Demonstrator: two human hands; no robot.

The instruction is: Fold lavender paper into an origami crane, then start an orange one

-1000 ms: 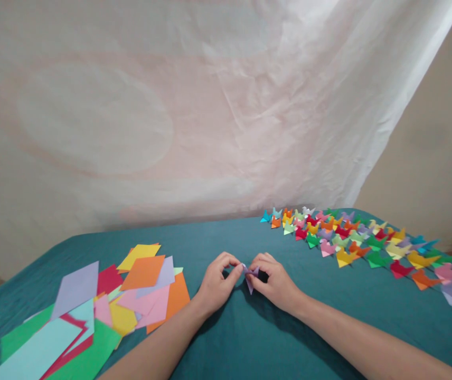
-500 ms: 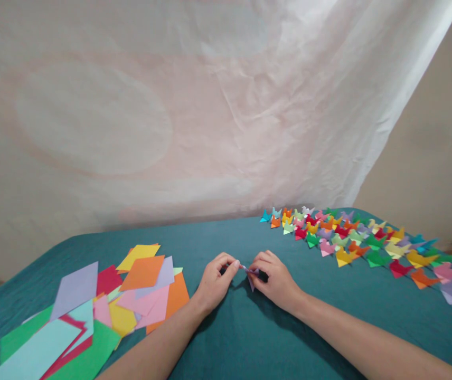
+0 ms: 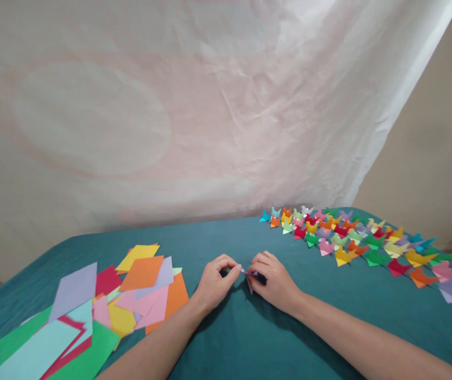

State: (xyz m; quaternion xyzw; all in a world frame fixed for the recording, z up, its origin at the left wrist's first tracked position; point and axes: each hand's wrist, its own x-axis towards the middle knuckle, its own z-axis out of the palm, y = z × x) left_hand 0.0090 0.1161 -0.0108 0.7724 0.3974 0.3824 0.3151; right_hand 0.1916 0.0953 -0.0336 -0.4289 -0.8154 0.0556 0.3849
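Note:
A small folded lilac paper piece [image 3: 249, 276] sits between my two hands, low over the teal tablecloth [image 3: 250, 338]. My left hand [image 3: 214, 282] pinches its left tip with thumb and forefinger, fingers curled. On the other side, my right hand [image 3: 274, 279] is closed on the piece and hides most of it. Both forearms reach in from the bottom edge.
A loose pile of flat coloured paper sheets [image 3: 103, 306] lies at the left. Several rows of small folded paper figures [image 3: 364, 243] in many colours run along the right side toward the table's edge. A pale creased cloth backdrop [image 3: 170, 116] hangs behind.
The hands have stayed almost in place; the left thumb and forefinger have shifted slightly on the lilac piece's tip, and the piece now sits a little lower.

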